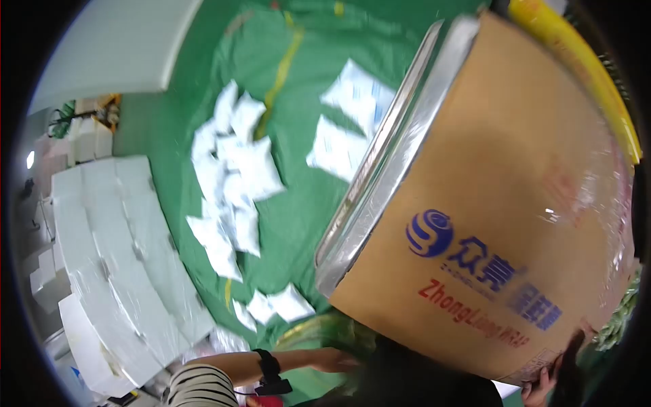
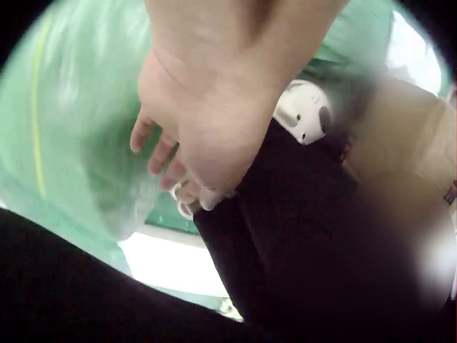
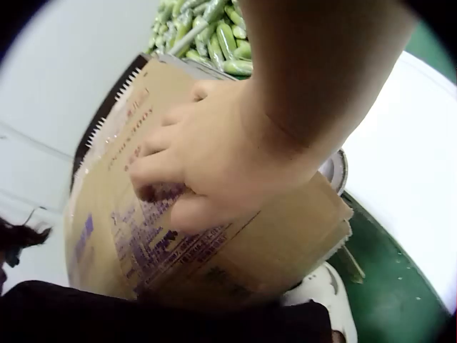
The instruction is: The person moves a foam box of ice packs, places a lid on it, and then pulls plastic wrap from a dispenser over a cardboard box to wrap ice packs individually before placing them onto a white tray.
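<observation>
A large brown cardboard box (image 1: 502, 163) with blue and red print fills the right of the head view, tilted. My right hand (image 1: 539, 388) grips its lower edge; in the right wrist view the bent fingers of my right hand (image 3: 207, 157) lie against the printed cardboard (image 3: 143, 236). My left hand (image 1: 332, 359) is low in the head view, away from the box. In the left wrist view my left hand (image 2: 203, 128) has loosely extended fingers beside dark cloth (image 2: 285, 214); a small white item by its fingertips is partly hidden.
White packets (image 1: 254, 166) lie in groups on the green surface (image 1: 291, 224). White wrapped boxes (image 1: 122, 251) stand at the left. A metal-edged frame (image 1: 380, 149) runs along the box's left side. Bagged green vegetables (image 3: 214, 36) show beyond the cardboard.
</observation>
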Tool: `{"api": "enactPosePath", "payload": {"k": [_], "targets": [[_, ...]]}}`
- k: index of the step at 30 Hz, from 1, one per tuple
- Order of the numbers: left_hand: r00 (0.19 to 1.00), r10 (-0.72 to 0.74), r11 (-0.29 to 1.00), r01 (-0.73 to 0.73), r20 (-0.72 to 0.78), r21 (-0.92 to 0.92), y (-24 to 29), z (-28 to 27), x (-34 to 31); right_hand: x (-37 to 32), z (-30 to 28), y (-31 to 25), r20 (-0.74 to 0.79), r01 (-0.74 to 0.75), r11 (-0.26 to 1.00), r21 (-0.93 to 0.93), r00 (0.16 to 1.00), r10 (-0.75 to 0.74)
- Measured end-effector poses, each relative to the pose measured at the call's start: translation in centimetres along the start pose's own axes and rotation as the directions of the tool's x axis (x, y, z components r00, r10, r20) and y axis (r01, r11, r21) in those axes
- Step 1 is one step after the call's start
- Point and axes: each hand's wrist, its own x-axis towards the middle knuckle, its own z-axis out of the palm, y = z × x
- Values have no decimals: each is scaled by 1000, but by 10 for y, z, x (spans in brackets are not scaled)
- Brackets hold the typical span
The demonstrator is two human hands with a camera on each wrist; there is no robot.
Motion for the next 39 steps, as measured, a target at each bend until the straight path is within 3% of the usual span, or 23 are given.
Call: {"api": "enactPosePath", "payload": {"k": [1, 3, 5, 6, 7, 9, 11, 12, 13, 15, 17, 19, 21, 23, 25, 27, 29, 30, 32, 33, 35, 36, 39], "targets": [[987, -115, 993, 113, 109, 25, -9, -24, -4, 8, 2, 0, -32, 34, 999, -26, 999, -35], [888, -355, 935, 338, 294, 106, -20, -64, -9, 13, 4, -3, -113, 68, 993, -101, 990, -79], [925, -335, 910, 269, 178, 314, -19, -98, -7, 5, 15, -8, -249, 27, 980, -197, 966, -76], [953, -279, 925, 234, 117, 301, -24, -117, -5, 2, 31, -4, -380, -65, 967, -245, 924, -34], [997, -50, 910, 20, 63, 415, -55, -138, -1, -2, 50, -6, -476, -154, 955, -252, 879, 16], [956, -184, 479, 292, -231, 828, 11, -123, -28, -8, 45, -58, -591, -347, 938, -7, 758, 276], [988, 51, 728, 61, -143, 683, 5, -150, -54, -29, 49, -78, -605, -284, 959, -17, 766, 216], [973, 127, 742, 36, -193, 670, 45, -145, -77, -41, 40, -86, -567, -253, 967, -33, 801, 191], [955, 125, 714, 102, -269, 693, 77, -141, -93, -51, 33, -82, -526, -217, 975, -41, 834, 163], [908, 241, 721, 69, -342, 690, 140, -126, -139, -70, 19, -82, -506, -293, 944, -154, 844, 179], [887, 342, 572, 66, -311, 817, 203, -96, -176, -78, 2, -78, -550, -277, 951, -135, 819, 161], [822, 540, 478, -124, -180, 869, 242, -82, -182, -66, -26, -77, -566, -235, 968, -87, 811, 146], [706, 707, 372, -337, -29, 865, 279, -77, -156, -39, -52, -76, -546, -195, 977, 87, 811, 210], [605, 796, 253, -281, -34, 926, 312, -75, -109, -3, -50, -55, -590, -175, 983, 50, 789, 170], [544, 838, 53, -9, -40, 999, 333, -94, -48, 39, -39, -37, -643, -143, 985, 92, 747, 169], [406, 914, 17, -20, -8, 1000, 341, -129, 22, 82, -24, -12, -672, -1, 947, 320, 704, 228], [314, 946, 70, 25, -75, 997, 350, -138, 61, 102, -24, -7, -574, -207, 884, 418, 695, 434], [274, 955, 104, 39, -111, 994, 362, -144, 77, 113, -32, -6, -575, -240, 886, 396, 688, 443], [352, 912, 219, 24, -213, 976, 390, -141, 83, 129, -42, -5, -556, -312, 878, 364, 683, 473], [403, 877, 277, 24, -263, 960, 398, -139, 82, 138, -41, 5, -614, -259, 904, 341, 667, 422], [412, 873, 243, 94, -259, 966, 409, -140, 83, 156, -36, 22, -721, -154, 945, 287, 615, 319], [413, 874, 222, 127, -255, 967, 415, -144, 87, 162, -38, 26, -721, -119, 955, 272, 632, 284], [135, 990, -11, -234, 44, 972, 410, -174, 98, 158, -50, 28, -711, -16, 977, 213, 684, 166]]}}
